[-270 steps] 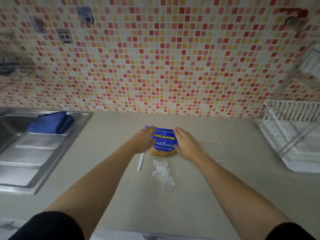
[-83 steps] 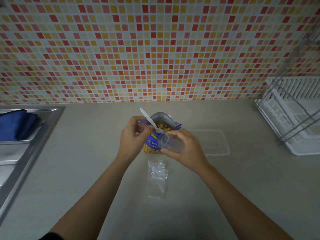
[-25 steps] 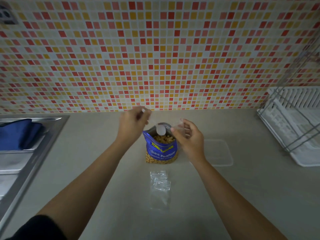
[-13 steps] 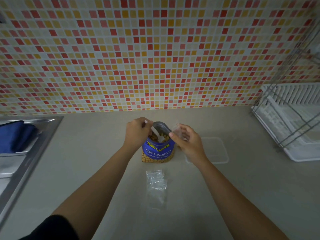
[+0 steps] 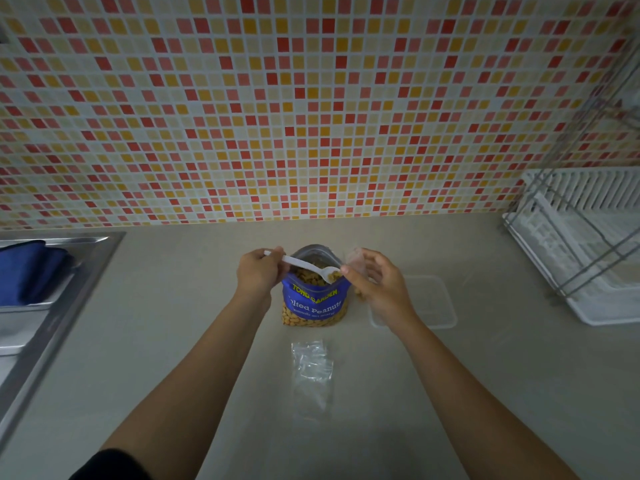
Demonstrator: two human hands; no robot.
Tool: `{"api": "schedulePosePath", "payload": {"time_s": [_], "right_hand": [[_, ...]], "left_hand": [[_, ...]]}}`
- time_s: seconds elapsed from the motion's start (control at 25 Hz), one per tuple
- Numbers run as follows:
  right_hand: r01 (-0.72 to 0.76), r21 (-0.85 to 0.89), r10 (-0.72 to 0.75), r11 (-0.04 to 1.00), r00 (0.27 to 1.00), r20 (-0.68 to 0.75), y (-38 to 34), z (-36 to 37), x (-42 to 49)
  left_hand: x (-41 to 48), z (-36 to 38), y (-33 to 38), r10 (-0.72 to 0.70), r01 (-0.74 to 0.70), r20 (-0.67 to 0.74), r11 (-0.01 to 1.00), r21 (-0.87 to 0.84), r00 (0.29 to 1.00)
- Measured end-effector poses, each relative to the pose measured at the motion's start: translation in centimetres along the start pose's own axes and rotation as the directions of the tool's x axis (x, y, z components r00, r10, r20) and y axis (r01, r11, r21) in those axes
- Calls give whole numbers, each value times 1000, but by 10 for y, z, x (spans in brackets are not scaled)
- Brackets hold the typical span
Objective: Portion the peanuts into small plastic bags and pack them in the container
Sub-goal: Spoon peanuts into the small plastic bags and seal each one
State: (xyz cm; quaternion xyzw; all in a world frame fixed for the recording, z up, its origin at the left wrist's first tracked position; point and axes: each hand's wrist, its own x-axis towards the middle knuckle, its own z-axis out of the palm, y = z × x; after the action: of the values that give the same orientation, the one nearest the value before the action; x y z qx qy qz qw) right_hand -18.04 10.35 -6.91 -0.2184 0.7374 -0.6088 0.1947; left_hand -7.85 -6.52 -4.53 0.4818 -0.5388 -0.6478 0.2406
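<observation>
Early stage | left grip (image 5: 258,271) pinched white plastic spoon (image 5: 304,265) over open blue peanut pouch (image 5: 313,303) on bench (image 5: 173,341) | right grip (image 5: 377,282) pinched small clear plastic bag (image 5: 355,259) | clear rectangular container (image 5: 429,303) beside: apparently nothing packed; spare bags (image 5: 311,372) unfilled.

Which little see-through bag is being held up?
The bag held in the right hand beside the peanut packet; the other bags lie flat on the counter, untouched.
</observation>
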Motion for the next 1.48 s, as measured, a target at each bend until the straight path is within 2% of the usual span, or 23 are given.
{"api": "schedulePosePath", "payload": {"time_s": [0.08,0.24,0.4,0.48,0.56,0.64,0.72,0.76,0.8,0.84,0.88,0.92,0.96,1.0,1.04,1.12,1.16,1.2,1.28,1.36,1.4,1.44,1.48], "right_hand": [[14,-32,-15,999,1000,-16,-5,-3,0],[91,-211,-98,973,995,-23,-15,-10,1],[222,-463,-234,858,972,33,-20,-4,4],[252,-533,-266,808,962,52,-24,4,4],[271,-553,-286,788,956,61,-28,12,4],[279,-550,-293,787,954,66,-33,19,6],[275,-527,-293,804,955,52,-38,26,6],[272,-509,-293,817,955,39,-40,30,6],[264,-483,-291,835,957,19,-40,33,5],[251,-446,-284,859,959,-7,-41,35,5],[229,-400,-264,888,964,-35,-42,37,5],[203,-354,-239,913,969,-60,-42,38,6],[177,-322,-214,930,974,-81,-42,38,6],[157,-303,-195,940,976,-97,-41,36,6],[145,-292,-184,945,977,-109,-40,35,5],[137,-286,-181,948,975,-132,-38,31,2],[129,-290,-177,948,973,-146,-37,29,0],[117,-291,-169,949,972,-161,-36,27,-3],[94,-266,-148,959,970,-193,-37,22,-8],[77,-229,-131,970,964,-231,-38,16,-13],[75,-213,-128,974,961,-247,-38,12,-17],[72,-204,-125,976,958,-258,-39,8,-20],[68,-195,-119,979,957,-264,-39,5,-22]], "left_hand": [[4,-3,1,-19,17,-34,998,-54,999],[14,-16,0,-45,39,-91,996,-74,995],[23,-26,13,-54,33,-132,986,-161,990],[24,-29,28,-33,3,-136,977,-211,990],[21,-29,42,17,-44,-128,978,-205,992],[12,-25,52,97,-111,-124,987,-118,988],[-6,-19,59,277,-274,-75,960,52,958],[-18,-17,61,410,-403,-15,902,157,912],[-30,-16,62,560,-557,73,787,265,826],[-43,-16,64,705,-714,176,610,344,687],[-55,-18,66,818,-835,266,397,381,510],[-62,-21,70,881,-898,322,214,384,347],[-63,-26,74,916,-920,319,115,375,244],[-62,-30,80,938,-922,259,123,368,229],[-57,-32,83,941,-906,162,225,359,298],[-41,-32,79,830,-790,3,530,308,558],[-33,-30,70,736,-701,-8,647,301,676],[-26,-27,57,660,-625,19,702,342,751],[-14,-21,25,545,-527,111,709,469,831],[-10,-21,6,441,-440,145,697,567,886],[-11,-21,1,424,-413,133,684,602,896],[-15,-22,-2,469,-427,109,652,626,876],[-21,-21,-5,562,-483,86,611,628,823]]}}
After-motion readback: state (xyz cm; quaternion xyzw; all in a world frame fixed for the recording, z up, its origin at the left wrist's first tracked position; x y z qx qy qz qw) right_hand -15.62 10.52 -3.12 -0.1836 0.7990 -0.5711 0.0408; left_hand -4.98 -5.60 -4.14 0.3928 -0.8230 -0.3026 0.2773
